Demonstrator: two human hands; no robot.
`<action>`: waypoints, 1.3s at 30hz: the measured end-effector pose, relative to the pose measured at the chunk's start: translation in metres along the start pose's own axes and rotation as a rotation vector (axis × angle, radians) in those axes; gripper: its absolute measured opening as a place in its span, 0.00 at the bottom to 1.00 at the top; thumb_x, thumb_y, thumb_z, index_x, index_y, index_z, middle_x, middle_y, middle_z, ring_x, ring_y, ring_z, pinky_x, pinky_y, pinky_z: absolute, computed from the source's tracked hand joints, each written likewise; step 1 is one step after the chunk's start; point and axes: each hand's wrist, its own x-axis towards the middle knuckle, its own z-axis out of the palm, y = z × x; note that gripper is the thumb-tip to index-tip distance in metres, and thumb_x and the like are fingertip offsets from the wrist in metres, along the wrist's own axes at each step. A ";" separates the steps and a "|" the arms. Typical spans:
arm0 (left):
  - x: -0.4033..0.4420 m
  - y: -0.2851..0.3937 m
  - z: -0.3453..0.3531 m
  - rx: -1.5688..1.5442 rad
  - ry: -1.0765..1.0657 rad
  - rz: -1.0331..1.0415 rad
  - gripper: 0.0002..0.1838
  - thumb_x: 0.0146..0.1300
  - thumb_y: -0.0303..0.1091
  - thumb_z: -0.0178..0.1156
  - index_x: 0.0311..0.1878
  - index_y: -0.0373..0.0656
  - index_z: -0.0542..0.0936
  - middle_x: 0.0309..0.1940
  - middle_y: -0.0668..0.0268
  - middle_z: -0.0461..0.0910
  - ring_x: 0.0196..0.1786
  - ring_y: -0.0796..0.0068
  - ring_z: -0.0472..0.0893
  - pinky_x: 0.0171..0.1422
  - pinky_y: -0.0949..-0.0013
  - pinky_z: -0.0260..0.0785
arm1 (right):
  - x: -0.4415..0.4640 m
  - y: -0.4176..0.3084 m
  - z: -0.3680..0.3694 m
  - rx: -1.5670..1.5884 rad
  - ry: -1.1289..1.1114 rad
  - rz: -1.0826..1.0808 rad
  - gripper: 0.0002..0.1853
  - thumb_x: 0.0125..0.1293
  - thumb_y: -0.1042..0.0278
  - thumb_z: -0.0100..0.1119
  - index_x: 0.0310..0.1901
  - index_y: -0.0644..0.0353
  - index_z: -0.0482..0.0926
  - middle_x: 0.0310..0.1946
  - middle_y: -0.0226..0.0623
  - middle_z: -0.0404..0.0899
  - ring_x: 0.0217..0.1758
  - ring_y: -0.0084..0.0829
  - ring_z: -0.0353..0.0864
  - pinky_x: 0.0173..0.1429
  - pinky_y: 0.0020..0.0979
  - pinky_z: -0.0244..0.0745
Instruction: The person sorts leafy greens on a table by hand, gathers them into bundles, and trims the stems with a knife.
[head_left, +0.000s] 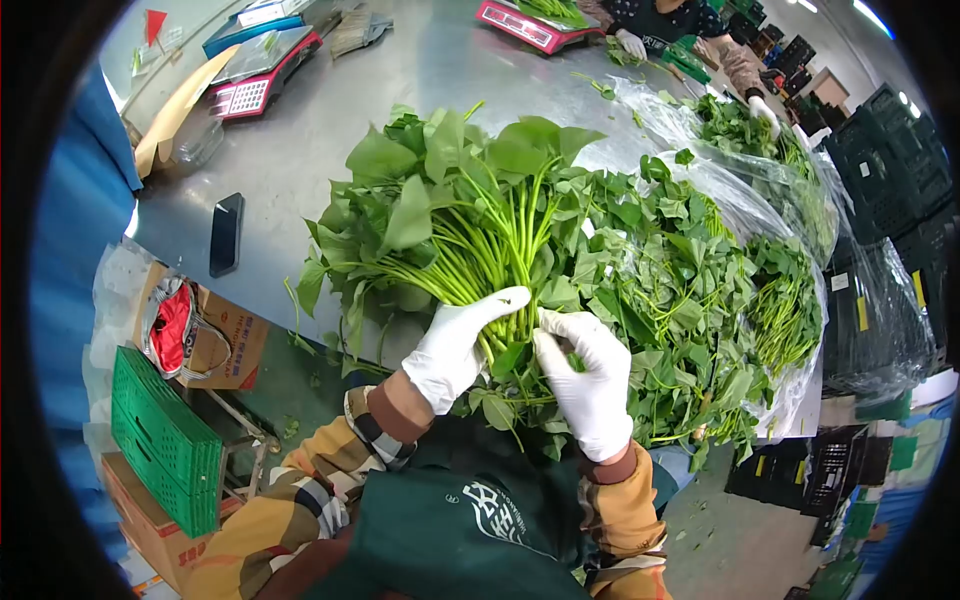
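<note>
A large bunch of leafy greens (490, 225) fans out over the metal table (290, 190), its stems gathered toward me. My left hand (455, 345), in a white glove, is wrapped round the lower stems with its thumb across them. Close beside it on the right, my right hand (590, 375), also white-gloved, has thumb and forefinger pinched at the edge of the stems; whatever is between the fingertips is too small to make out. To the right lies a broad pile of loose greens (680, 300) on clear plastic sheeting (745, 185).
A black phone (227, 235) lies at the left. Two red scales (262, 85) (535, 25) stand farther back. Across the table a co-worker (670, 25) with gloved hands handles greens. Green crates (165, 440) are stacked at lower left, dark crates (890, 160) at right.
</note>
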 end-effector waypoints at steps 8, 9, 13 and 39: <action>-0.005 -0.007 0.000 0.044 -0.030 0.027 0.12 0.64 0.26 0.58 0.50 0.35 0.79 0.44 0.62 0.82 0.46 0.72 0.82 0.52 0.68 0.76 | 0.001 0.004 0.005 0.377 -0.063 0.490 0.11 0.62 0.71 0.65 0.44 0.67 0.81 0.31 0.28 0.81 0.32 0.14 0.74 0.38 0.19 0.71; -0.004 -0.005 -0.002 0.008 -0.027 0.001 0.12 0.64 0.26 0.59 0.50 0.34 0.79 0.44 0.62 0.82 0.46 0.73 0.82 0.52 0.69 0.76 | 0.001 0.006 0.006 0.418 -0.024 0.484 0.11 0.61 0.71 0.65 0.43 0.67 0.81 0.31 0.28 0.81 0.33 0.13 0.74 0.38 0.19 0.70; -0.003 0.003 -0.005 -0.043 -0.080 -0.085 0.13 0.66 0.31 0.58 0.51 0.36 0.79 0.44 0.63 0.82 0.46 0.73 0.82 0.51 0.69 0.76 | 0.002 0.006 0.002 0.571 0.088 0.475 0.08 0.60 0.75 0.65 0.41 0.66 0.81 0.34 0.27 0.79 0.34 0.15 0.74 0.41 0.21 0.71; -0.009 -0.014 -0.005 0.056 -0.126 -0.065 0.16 0.64 0.24 0.58 0.54 0.33 0.76 0.47 0.57 0.81 0.45 0.67 0.83 0.49 0.65 0.78 | 0.013 0.026 -0.031 -0.012 0.061 -0.053 0.15 0.56 0.81 0.62 0.47 0.60 0.82 0.45 0.41 0.80 0.47 0.36 0.80 0.53 0.31 0.75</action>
